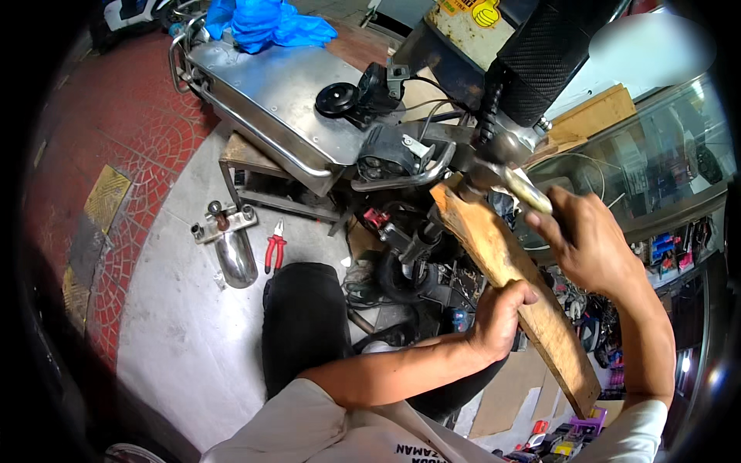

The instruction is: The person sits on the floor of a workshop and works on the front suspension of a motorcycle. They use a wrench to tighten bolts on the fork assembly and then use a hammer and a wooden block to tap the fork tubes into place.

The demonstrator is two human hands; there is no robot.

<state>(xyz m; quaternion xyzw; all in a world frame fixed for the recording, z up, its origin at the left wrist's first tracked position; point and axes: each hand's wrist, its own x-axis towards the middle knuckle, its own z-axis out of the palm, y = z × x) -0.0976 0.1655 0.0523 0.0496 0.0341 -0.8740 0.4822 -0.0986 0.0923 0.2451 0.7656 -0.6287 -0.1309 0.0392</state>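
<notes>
My left hand (498,320) is wrapped round a thick wooden board (513,266) at about its middle. The board slants from the upper middle down to the lower right, and its far end is chipped. My right hand (590,239) grips the pale handle of a hammer (529,191). The hammer's dark metal head lies at the board's far end, right beside a metal joint (505,147) under a black carbon-patterned column (536,65). Whether the head touches the board or the joint, I cannot tell. Below the board's far end is a metal fork-like part (421,243), partly hidden.
A silver scooter deck (270,92) rests on a low bench (247,158), with blue plastic (266,27) on top. Red-handled pliers (275,247) and a chrome fender-like part (235,255) lie on the floor at left. A glass case (656,154) stands at right.
</notes>
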